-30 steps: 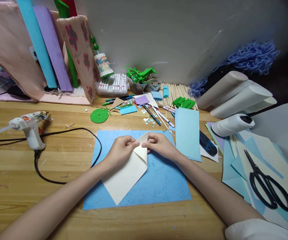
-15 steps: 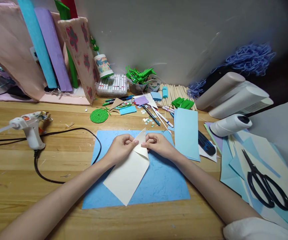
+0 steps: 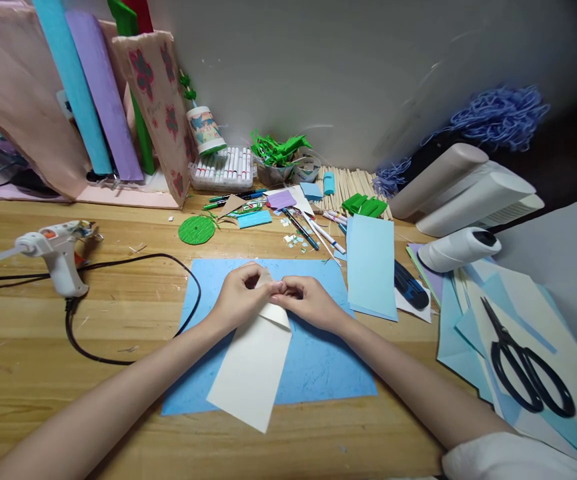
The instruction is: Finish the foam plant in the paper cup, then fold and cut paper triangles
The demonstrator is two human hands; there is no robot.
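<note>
A cream sheet of paper (image 3: 253,367) lies over a blue textured sheet (image 3: 318,363) on the wooden table, its top end curled over. My left hand (image 3: 241,297) pinches that top end from the left, fingers closed. From the right, my right hand (image 3: 305,303) pinches the same end, and the fingertips of both hands meet over the fold. The paper's lower corner hangs past the blue sheet's near edge.
A white glue gun (image 3: 53,250) with a black cord (image 3: 133,313) lies at the left. A light blue card (image 3: 371,267) sits right of the hands. Black scissors (image 3: 525,367) rest on papers at the right. Markers (image 3: 225,168), wooden sticks (image 3: 351,183), a green disc (image 3: 197,230) and paper rolls (image 3: 103,100) line the back.
The paper's upright top corner has been folded down under my fingers. My hands have closed together, and the sheet has turned and slid toward me past the blue sheet's edge.
</note>
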